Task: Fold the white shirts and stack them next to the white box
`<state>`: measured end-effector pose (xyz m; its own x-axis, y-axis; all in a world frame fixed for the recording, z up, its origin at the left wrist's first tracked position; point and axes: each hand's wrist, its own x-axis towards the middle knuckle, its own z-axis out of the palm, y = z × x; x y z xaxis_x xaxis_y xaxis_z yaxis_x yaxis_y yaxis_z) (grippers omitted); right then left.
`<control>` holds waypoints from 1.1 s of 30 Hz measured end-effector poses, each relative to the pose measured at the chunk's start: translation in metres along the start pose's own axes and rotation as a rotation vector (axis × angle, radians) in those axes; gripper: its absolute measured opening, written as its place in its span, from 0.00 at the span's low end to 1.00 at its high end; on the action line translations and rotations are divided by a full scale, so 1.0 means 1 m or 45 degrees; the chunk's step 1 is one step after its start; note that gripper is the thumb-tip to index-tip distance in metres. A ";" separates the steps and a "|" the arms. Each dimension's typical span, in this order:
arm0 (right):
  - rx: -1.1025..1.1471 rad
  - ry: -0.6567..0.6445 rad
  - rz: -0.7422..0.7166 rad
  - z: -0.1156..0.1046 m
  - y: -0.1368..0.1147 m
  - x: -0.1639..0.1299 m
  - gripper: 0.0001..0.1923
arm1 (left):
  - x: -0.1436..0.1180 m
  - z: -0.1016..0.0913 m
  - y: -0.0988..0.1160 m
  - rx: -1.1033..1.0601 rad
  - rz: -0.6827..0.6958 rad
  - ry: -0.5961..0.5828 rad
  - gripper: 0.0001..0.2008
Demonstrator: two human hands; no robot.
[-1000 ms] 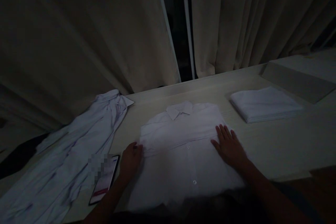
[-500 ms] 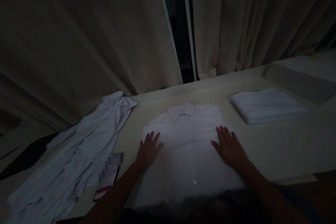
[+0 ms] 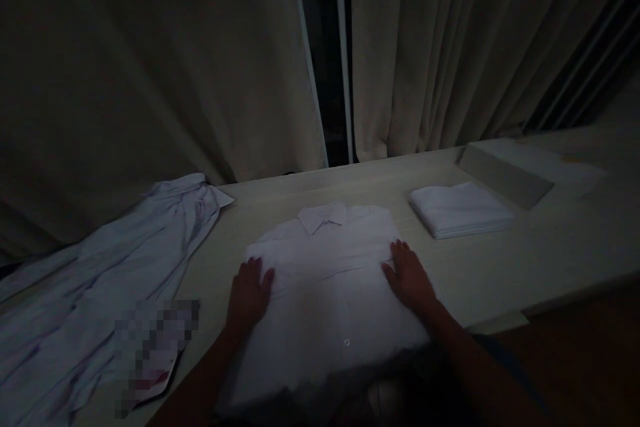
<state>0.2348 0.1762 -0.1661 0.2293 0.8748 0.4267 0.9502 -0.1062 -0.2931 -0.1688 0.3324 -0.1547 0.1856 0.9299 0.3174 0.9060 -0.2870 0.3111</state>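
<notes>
Head view: smooth white shirt (image 3: 325, 280), flat hands

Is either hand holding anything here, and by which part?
Nothing is gripped: left hand and right hand lie flat on the white shirt, at its side edges.

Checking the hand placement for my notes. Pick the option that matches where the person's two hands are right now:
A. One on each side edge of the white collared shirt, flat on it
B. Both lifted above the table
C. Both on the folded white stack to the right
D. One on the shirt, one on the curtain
A: the left hand and the right hand rest flat on opposite side edges of the white collared shirt, apart from the folded white stack.
</notes>
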 end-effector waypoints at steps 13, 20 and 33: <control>0.060 0.294 0.186 0.011 0.023 -0.003 0.23 | -0.003 -0.012 -0.032 -0.524 -0.404 0.204 0.20; -0.079 0.256 0.100 0.016 0.019 -0.001 0.22 | 0.000 -0.008 -0.039 -0.488 -0.407 0.237 0.20; -0.132 0.273 0.134 0.017 0.018 0.000 0.23 | 0.005 -0.009 -0.037 -0.346 -0.321 0.165 0.21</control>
<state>0.2483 0.1820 -0.1856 0.3568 0.7372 0.5737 0.9329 -0.2488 -0.2605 -0.2047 0.3451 -0.1565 -0.0952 0.9473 0.3058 0.7799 -0.1200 0.6143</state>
